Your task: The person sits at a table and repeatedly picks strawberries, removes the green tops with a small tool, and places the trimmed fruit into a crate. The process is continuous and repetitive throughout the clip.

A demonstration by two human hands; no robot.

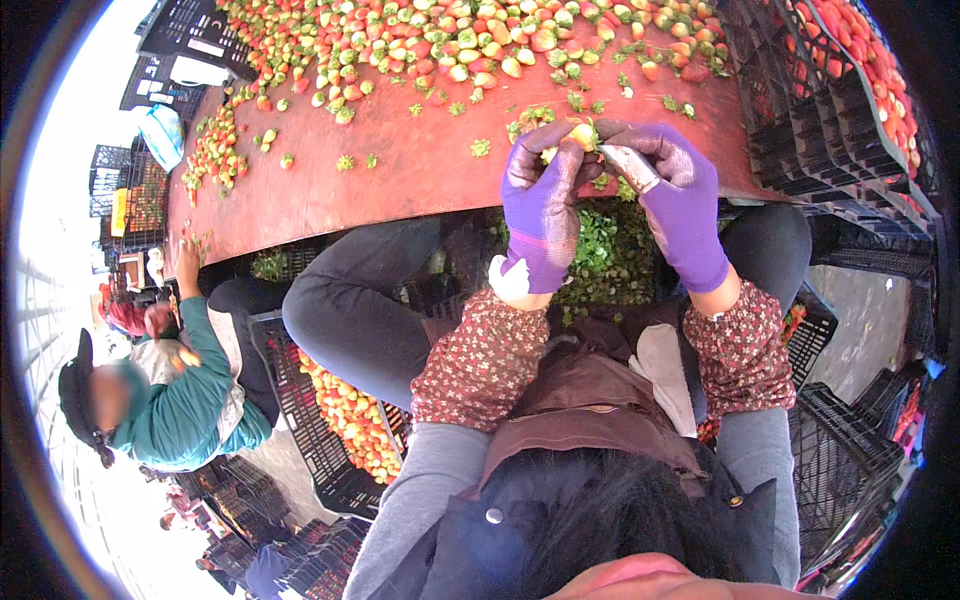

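My left hand (541,199), in a stained purple glove, pinches a pale yellow-red strawberry (583,136) whose green leaves face right. In my right hand (671,191), gloved alike, is a knife with a short blade (630,166), set close against the strawberry's leafy end. Both hands meet over the near edge of the red tabletop (420,161). A few more strawberries (534,118) lie just behind my fingers. Below, between my knees, green leafy tops (596,244) are heaped in a dark container, partly hidden by my arms.
A large pile of strawberries (465,37) covers the table's far side. At the right stands a black plastic crate (832,112) with red strawberries. Another crate (300,420) of strawberries sits on the floor at left. A co-worker (187,382) in a green jacket sits at the table's left.
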